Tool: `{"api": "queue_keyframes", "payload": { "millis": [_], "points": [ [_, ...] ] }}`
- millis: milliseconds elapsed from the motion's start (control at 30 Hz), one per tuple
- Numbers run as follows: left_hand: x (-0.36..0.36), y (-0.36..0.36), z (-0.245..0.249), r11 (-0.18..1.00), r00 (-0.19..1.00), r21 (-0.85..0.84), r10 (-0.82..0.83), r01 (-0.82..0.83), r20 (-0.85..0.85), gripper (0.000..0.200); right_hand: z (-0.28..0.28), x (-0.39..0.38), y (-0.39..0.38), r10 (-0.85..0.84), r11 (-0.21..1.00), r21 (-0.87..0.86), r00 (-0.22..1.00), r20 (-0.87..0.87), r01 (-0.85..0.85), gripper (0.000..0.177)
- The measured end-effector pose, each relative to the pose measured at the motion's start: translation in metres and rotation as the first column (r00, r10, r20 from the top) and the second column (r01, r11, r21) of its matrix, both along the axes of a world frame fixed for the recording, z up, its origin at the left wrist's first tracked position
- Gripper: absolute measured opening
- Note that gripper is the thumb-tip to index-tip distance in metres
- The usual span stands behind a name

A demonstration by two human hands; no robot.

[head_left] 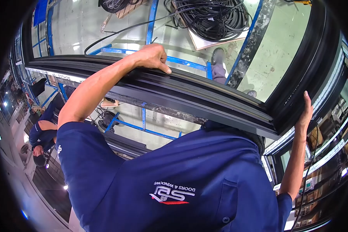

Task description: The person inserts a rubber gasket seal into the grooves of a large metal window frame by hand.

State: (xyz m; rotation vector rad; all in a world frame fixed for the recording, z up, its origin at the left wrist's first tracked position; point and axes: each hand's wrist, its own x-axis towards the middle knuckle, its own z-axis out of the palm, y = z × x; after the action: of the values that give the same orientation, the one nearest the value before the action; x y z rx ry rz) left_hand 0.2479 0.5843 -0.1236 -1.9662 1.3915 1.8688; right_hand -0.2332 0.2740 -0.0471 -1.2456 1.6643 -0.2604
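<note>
A dark window or door frame [205,92] lies across in front of me, with grooved profiles meeting at a corner on the right. My left hand [152,58] is closed over the long near bar, its fingers curled and thumb against the grooves. At the right, my right hand [306,112] rests against the outer side of the other bar [297,81], with its visible fingers straight; part of this hand is hidden. A thin black strip [116,34] runs from the floor area down to the frame's left part.
Blue metal trestles [176,61] stand beneath the frame. Beyond it, coils of black strip [214,17] lie on a board. A shoe [218,56] shows on the floor. Another person [42,133] is at the left; shelving [336,131] stands at the right.
</note>
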Motion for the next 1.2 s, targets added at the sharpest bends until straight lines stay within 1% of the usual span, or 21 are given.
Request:
{"api": "queue_keyframes", "payload": {
  "millis": [233, 333, 433, 500, 533, 567, 600, 633, 667, 700, 733, 767, 800, 833, 867, 900, 967, 1033, 1100, 1133, 1200],
  "points": [
    [-0.038, -0.025, -0.011, 0.998, 0.997, -0.059, -0.037, 0.033, -0.069, 0.041, 0.010, 0.017, 0.005, -0.021, 0.998, 0.065, 1.000, 0.010, 0.020, 0.074],
    [-0.061, -0.037, -0.016, 0.996, 0.994, -0.085, -0.048, 0.039, -0.101, 0.040, 0.002, 0.002, -0.001, 0.001, 0.998, 0.055, 0.999, -0.052, 0.002, 0.061],
    [-0.087, -0.042, -0.024, 0.986, 0.995, -0.167, -0.020, 0.003, -0.100, 0.046, 0.005, 0.007, 0.003, 0.060, 0.994, -0.087, 0.996, -0.067, -0.066, 0.065],
    [-0.103, -0.050, -0.024, 0.987, 0.997, -0.153, -0.062, 0.056, -0.037, 0.049, 0.005, 0.013, 0.004, -0.045, 0.999, 0.002, 0.998, 0.037, 0.045, 0.061],
    [-0.105, -0.057, -0.023, 0.978, 0.993, -0.189, -0.101, 0.088, -0.058, 0.050, -0.007, -0.007, -0.003, 0.066, 0.998, 0.016, 0.997, 0.044, -0.067, 0.053],
    [-0.106, -0.059, -0.021, 0.968, 0.987, -0.223, -0.141, 0.120, -0.082, 0.051, -0.012, -0.013, -0.007, -0.023, 0.998, 0.062, 0.996, 0.081, 0.018, 0.054],
    [-0.101, -0.060, -0.016, 0.968, 0.978, -0.206, -0.169, 0.141, -0.124, 0.051, -0.013, -0.018, -0.005, 0.077, 0.994, -0.078, 0.993, 0.090, -0.070, 0.056],
    [-0.094, -0.066, -0.011, 0.965, 0.965, -0.206, -0.201, 0.165, -0.166, 0.051, 0.001, 0.002, 0.000, 0.065, 0.998, -0.023, 0.993, 0.095, -0.063, 0.059],
    [-0.073, -0.061, -0.010, 0.975, 0.946, -0.080, -0.220, 0.207, -0.238, 0.056, -0.002, -0.005, -0.003, 0.083, 0.996, -0.047, 0.994, 0.067, -0.080, 0.060],
    [-0.046, -0.050, -0.025, 0.941, 0.910, 0.050, -0.310, 0.336, -0.277, 0.067, -0.007, -0.013, -0.006, 0.095, 0.993, -0.067, 0.995, 0.031, -0.092, 0.061],
    [-0.003, -0.031, -0.024, 0.924, 0.888, 0.084, -0.330, 0.373, -0.320, 0.073, -0.006, -0.007, -0.005, 0.021, 0.999, -0.045, 0.999, 0.034, -0.020, 0.059],
    [0.043, -0.011, -0.027, 0.836, 0.872, 0.258, -0.434, 0.484, -0.229, 0.073, -0.005, -0.005, -0.005, 0.029, 0.999, -0.028, 0.999, 0.045, -0.027, 0.059],
    [0.091, 0.016, -0.004, 0.876, 0.938, 0.335, -0.327, 0.348, -0.118, 0.073, -0.003, -0.004, -0.006, 0.033, 0.999, -0.008, 0.998, 0.057, -0.033, 0.058],
    [0.131, 0.048, 0.007, 0.853, 0.959, 0.480, -0.274, 0.207, 0.074, 0.072, -0.004, -0.005, -0.006, 0.036, 0.999, 0.012, 0.997, 0.067, -0.037, 0.058],
    [0.169, 0.079, 0.021, 0.860, 0.990, 0.510, -0.087, 0.018, 0.111, 0.067, -0.008, -0.009, -0.006, 0.045, 0.999, -0.019, 0.995, 0.091, -0.044, 0.057],
    [0.192, 0.104, 0.037, 0.906, 0.974, 0.404, 0.035, -0.125, 0.224, 0.057, -0.009, -0.012, -0.008, 0.026, 1.000, 0.004, 0.997, 0.078, -0.027, 0.058],
    [0.218, 0.131, 0.061, 0.931, 0.952, 0.313, 0.092, -0.187, 0.293, 0.046, -0.011, -0.019, -0.012, -0.012, 0.999, 0.050, 0.999, 0.048, 0.010, 0.059],
    [0.238, 0.157, 0.056, 0.901, 0.896, 0.291, 0.190, -0.322, 0.401, 0.042, -0.019, -0.034, -0.017, -0.019, 0.998, 0.053, 0.999, 0.028, 0.018, 0.064],
    [0.256, 0.169, 0.045, 0.910, 0.895, 0.336, 0.077, -0.244, 0.440, 0.038, -0.022, -0.039, -0.021, -0.037, 0.996, 0.085, 0.996, 0.077, 0.030, 0.067],
    [0.263, 0.168, 0.044, 0.905, 0.881, 0.370, 0.013, -0.212, 0.473, 0.037, -0.016, -0.027, -0.015, -0.040, 0.998, 0.046, 0.998, 0.051, 0.038, 0.059],
    [0.280, 0.172, 0.038, 0.904, 0.857, 0.403, -0.091, -0.143, 0.508, 0.036, -0.014, -0.025, -0.013, -0.054, 0.998, -0.016, 0.998, 0.018, 0.054, 0.057]
  ]
}}
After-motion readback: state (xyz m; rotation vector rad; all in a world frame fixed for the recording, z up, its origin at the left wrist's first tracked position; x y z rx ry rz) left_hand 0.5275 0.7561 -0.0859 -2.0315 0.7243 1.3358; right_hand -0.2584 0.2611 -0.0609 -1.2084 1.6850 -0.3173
